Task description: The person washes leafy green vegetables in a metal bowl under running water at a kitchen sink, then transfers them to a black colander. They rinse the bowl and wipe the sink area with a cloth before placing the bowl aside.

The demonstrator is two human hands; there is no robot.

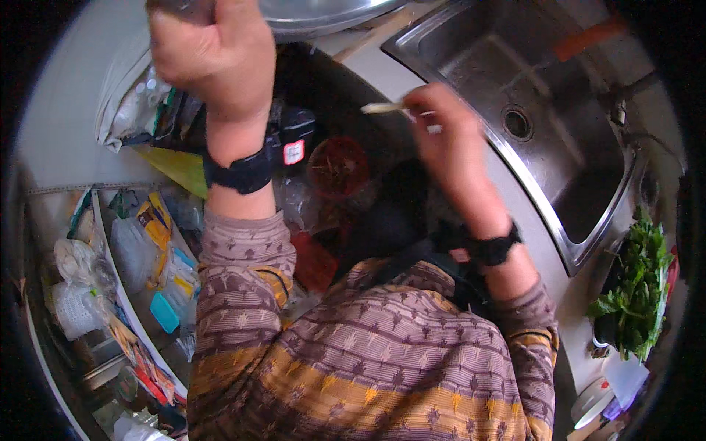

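My left hand (212,60) is raised at the upper left with its fingers curled; a dark, blurred thing shows at its top edge, and I cannot tell what it is. In my right hand (449,132), near the counter's edge, is a thin pale piece (381,108) pinched between the fingertips, pointing left; its kind is unclear. Small white bits show at the fingers. Below, between the arms, a reddish round container (337,168) with thin scraps in it stands low down. Both wrists wear black straps.
A steel sink (551,105) lies at the right, with leafy greens (634,292) and a white bowl (593,402) beyond it on the counter. A large metal pan or lid (325,14) is at the top. Shelves or drawers at the left hold plastic bags (132,248) and packets.
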